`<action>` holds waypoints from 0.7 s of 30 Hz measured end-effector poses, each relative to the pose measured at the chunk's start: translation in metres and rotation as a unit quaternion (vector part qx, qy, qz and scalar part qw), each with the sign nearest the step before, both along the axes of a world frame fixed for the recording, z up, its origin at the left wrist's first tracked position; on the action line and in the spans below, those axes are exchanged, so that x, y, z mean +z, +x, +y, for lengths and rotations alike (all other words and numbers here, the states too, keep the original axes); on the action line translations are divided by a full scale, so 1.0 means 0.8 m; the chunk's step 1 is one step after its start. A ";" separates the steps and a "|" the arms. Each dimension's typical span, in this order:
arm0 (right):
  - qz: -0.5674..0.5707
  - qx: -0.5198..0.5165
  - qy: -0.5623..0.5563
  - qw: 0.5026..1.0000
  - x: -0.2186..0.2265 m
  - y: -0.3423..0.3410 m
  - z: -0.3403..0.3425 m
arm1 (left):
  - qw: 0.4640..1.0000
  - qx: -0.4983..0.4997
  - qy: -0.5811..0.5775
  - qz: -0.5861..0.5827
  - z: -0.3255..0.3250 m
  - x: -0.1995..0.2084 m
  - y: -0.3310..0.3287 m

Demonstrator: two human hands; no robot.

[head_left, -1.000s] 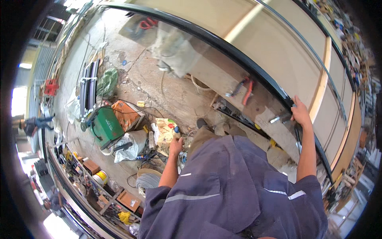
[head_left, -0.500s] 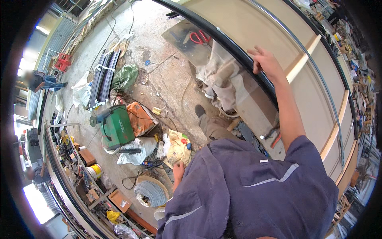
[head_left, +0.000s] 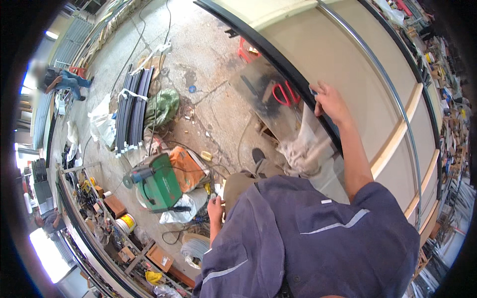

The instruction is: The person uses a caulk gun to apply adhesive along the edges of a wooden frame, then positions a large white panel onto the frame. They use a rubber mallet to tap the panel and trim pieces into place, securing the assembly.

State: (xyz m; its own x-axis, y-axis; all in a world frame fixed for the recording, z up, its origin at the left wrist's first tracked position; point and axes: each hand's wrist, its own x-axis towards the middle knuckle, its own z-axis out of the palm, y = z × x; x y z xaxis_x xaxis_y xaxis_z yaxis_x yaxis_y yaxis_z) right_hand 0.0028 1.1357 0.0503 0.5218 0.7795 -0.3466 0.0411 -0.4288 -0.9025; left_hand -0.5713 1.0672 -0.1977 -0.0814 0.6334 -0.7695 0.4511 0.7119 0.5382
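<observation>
My right hand (head_left: 330, 104) is at the black edge rail (head_left: 278, 59) of a large cream panel (head_left: 318, 44), its fingers bent over the rail. Low beside my torso, my left hand (head_left: 215, 208) is closed, the fingers pinched together; whatever they hold is too small to make out. Beyond the rail, red-handled scissors (head_left: 285, 94) lie on a worn board near a crumpled pale cloth (head_left: 303, 154). Closest to my left hand are a white bag (head_left: 179, 211) and a coil of grey wire (head_left: 196, 248).
A green machine box (head_left: 161, 184) with an angle grinder (head_left: 141, 174) on it stands beside an orange sack (head_left: 186, 169). Bundled dark profiles (head_left: 133, 109) lie farther off, with cables across the floor. Another person (head_left: 69, 82) is at the far left.
My view has shifted, and the floor things appear lower and farther right. My left hand has come up from beside the yellowish sack. My right hand remains at the rail.
</observation>
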 end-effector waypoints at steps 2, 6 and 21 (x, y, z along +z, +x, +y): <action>-0.026 -0.002 -0.009 1.000 0.003 0.002 0.025 | 1.000 -0.021 0.004 0.007 0.052 0.002 0.002; -0.084 0.028 -0.056 0.995 0.003 0.004 0.089 | 0.999 -0.039 0.011 0.002 0.157 -0.008 0.008; -0.274 0.020 -0.291 0.916 0.003 -0.046 0.351 | 0.997 -0.067 0.007 -0.032 0.596 -0.072 -0.043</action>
State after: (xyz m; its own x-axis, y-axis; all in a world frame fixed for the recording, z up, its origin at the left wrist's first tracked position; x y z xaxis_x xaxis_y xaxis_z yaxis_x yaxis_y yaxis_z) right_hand -0.0340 1.4167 0.0524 0.7169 0.5677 -0.4048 0.4456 -0.8195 -0.3603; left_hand -0.6061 1.5437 -0.2552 0.0538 0.6454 -0.7619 0.5065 0.6399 0.5779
